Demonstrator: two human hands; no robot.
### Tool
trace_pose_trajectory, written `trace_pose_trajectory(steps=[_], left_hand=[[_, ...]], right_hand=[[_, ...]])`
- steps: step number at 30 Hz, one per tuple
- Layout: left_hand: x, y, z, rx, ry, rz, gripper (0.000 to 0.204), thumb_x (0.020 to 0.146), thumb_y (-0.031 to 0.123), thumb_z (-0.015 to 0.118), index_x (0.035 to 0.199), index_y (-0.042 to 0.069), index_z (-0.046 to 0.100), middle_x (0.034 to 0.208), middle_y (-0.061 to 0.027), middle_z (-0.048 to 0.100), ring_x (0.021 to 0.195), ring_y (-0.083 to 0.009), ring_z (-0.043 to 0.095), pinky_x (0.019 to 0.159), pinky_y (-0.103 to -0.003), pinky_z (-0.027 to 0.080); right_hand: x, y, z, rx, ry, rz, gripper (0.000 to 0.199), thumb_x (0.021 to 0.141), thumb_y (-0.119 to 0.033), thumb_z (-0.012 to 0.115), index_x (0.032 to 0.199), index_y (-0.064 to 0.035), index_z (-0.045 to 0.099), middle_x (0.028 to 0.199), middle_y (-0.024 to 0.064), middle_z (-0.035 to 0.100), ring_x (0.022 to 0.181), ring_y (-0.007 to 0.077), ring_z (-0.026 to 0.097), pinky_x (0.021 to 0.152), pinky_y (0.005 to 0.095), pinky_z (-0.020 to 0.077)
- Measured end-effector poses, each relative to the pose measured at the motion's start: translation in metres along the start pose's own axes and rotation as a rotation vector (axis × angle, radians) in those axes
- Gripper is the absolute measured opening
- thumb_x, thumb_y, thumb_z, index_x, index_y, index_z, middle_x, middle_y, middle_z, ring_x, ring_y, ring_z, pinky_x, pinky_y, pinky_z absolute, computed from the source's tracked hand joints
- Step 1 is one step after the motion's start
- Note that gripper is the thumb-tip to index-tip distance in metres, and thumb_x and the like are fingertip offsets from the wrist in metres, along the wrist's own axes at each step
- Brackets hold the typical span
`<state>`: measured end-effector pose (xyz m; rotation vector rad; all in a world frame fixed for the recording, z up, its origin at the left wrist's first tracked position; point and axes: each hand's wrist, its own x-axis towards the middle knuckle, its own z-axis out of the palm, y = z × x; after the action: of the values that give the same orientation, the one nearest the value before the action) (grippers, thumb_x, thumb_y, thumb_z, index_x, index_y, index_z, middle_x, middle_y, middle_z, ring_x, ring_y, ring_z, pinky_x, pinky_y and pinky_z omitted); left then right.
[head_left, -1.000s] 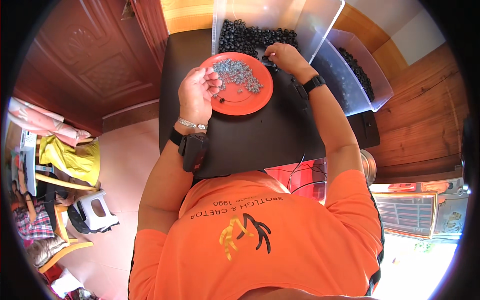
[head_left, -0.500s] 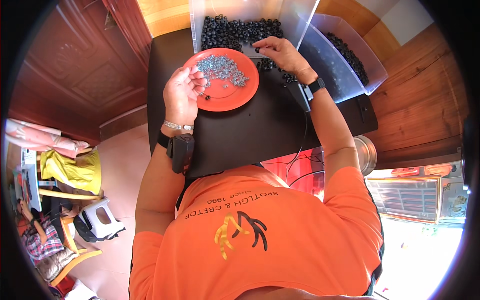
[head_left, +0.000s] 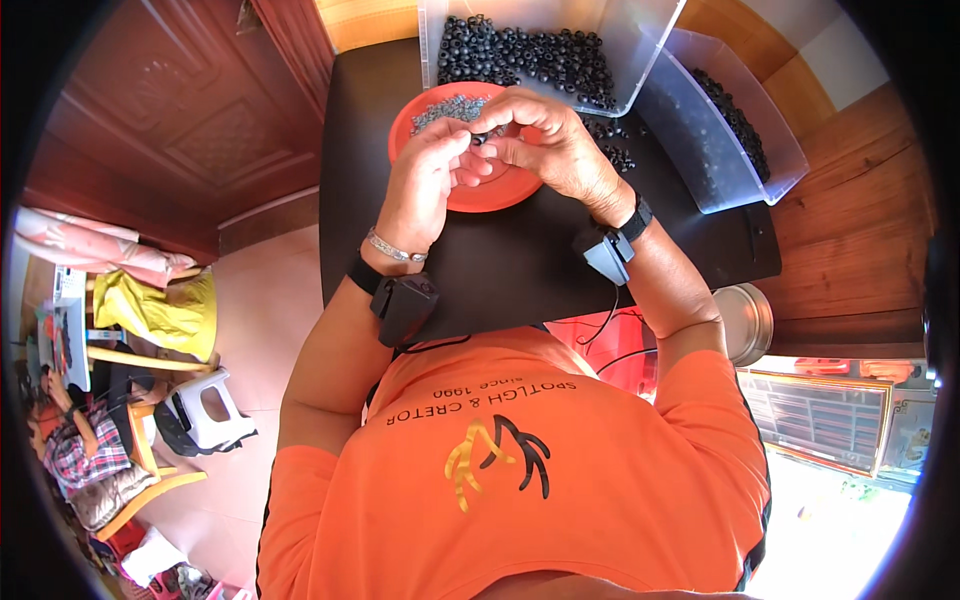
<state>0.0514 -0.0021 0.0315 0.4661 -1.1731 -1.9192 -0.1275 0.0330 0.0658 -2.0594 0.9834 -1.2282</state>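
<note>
Over an orange plate (head_left: 478, 205), my two hands meet at the fingertips around a small, round black piece (head_left: 479, 141). My right hand (head_left: 560, 155) pinches that piece between thumb and forefinger. The thumb and forefinger of my left hand (head_left: 425, 185) are closed against it from the left, its other fingers loosely curled; whether they hold something small of their own is hidden. Small shiny, silvery pieces (head_left: 440, 112) lie heaped on the plate, partly behind my hands. Several loose black pieces (head_left: 617, 157) rest on the dark table (head_left: 480, 270) beside my right hand.
Behind the plate a clear plastic bin (head_left: 640, 60) holds many black pieces (head_left: 530, 60). Another translucent bin (head_left: 700, 140) with black pieces stands to the right. Dark devices are strapped to both wrists, one with a cable. A person (head_left: 90, 440) sits far left.
My right hand has come left and nearer from beside the clear bin, carrying the black piece to my left fingertips. The whole view has shifted slightly.
</note>
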Motion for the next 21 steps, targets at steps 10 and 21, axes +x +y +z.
trace_pose_trajectory(steps=[10, 21], left_hand=[[-0.001, -0.001, 0.002, 0.0, -0.015, -0.036, 0.018, 0.092, 0.021, 0.049, 0.097, 0.005, 0.054, 0.084, -0.0041, 0.061, 0.076, -0.0135, 0.059, 0.067, -0.025, 0.044], [-0.003, 0.0, 0.002, -0.209, -0.063, -0.081, 0.02, 0.092, 0.019, 0.048, 0.102, 0.003, 0.055, 0.088, -0.0061, 0.061, 0.08, -0.0167, 0.06, 0.069, -0.027, 0.046]], right_hand=[[-0.007, 0.003, 0.001, -0.102, 0.059, -0.08, 0.024, 0.079, -0.002, 0.069, 0.103, -0.0063, 0.066, 0.102, 0.0061, 0.06, 0.095, 0.0166, 0.059, 0.082, 0.0287, 0.0488], [-0.009, 0.009, 0.005, 0.038, 0.086, -0.073, 0.023, 0.081, -0.007, 0.069, 0.104, -0.0051, 0.065, 0.108, 0.0084, 0.06, 0.1, 0.018, 0.058, 0.084, 0.029, 0.0491]])
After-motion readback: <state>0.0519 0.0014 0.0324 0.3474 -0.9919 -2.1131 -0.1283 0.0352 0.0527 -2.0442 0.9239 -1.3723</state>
